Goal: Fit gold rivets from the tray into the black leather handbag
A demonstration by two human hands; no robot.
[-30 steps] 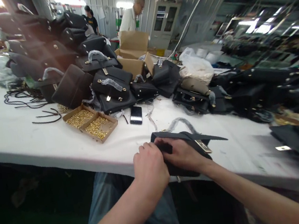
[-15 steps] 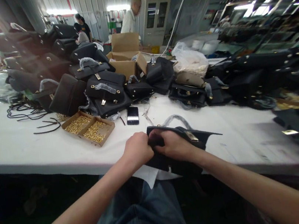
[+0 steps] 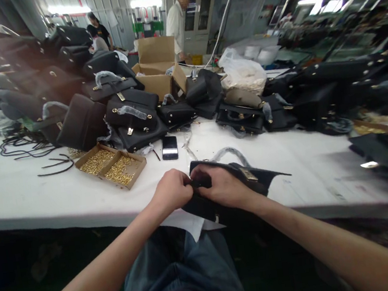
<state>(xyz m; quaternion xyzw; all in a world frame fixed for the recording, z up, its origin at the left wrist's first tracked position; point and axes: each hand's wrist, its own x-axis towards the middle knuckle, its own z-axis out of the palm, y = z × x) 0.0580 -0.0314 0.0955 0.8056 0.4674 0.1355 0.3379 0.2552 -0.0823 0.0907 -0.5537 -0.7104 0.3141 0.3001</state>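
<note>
- The black handbag (image 3: 207, 210) lay at the near edge of the white tabletop (image 3: 23, 198), directly before you, its left end between your two hands.
- Your left hand (image 3: 172, 188) had a narrow grip, its fingertips pinched on the handbag's left end.
- Your right hand (image 3: 224, 185) lay against the handbag's opening just beneath the flap (image 3: 274, 172), thumb and fingers curved; you could not tell whether that grip had closed on anything, since the fingertips were in shadow.
- The handbag's flap was flat, stiff and dark, tapering to a point at the right; the body looked smooth and leathery.
- A shiny gold-toned clasp (image 3: 248, 174) sat on the handbag, and an arched handle (image 3: 231, 150), wrapped in clear crinkled plastic, rose behind its flap.
- A thin white sheet (image 3: 188, 224) hung beneath the handbag, one corner pointed.
- Left of the handbag stood a shallow, two-part cardboard tray (image 3: 137, 174) of small, glossy gold-coloured pieces (image 3: 119, 170).
- Beyond the handbag, slightly left, lay a flat, glassy phone (image 3: 169, 148).
- Farther beyond the handbag were heaped dark bags (image 3: 133, 107), an open brown carton (image 3: 158, 85) and a filmy, translucent plastic sack (image 3: 243, 72).
</note>
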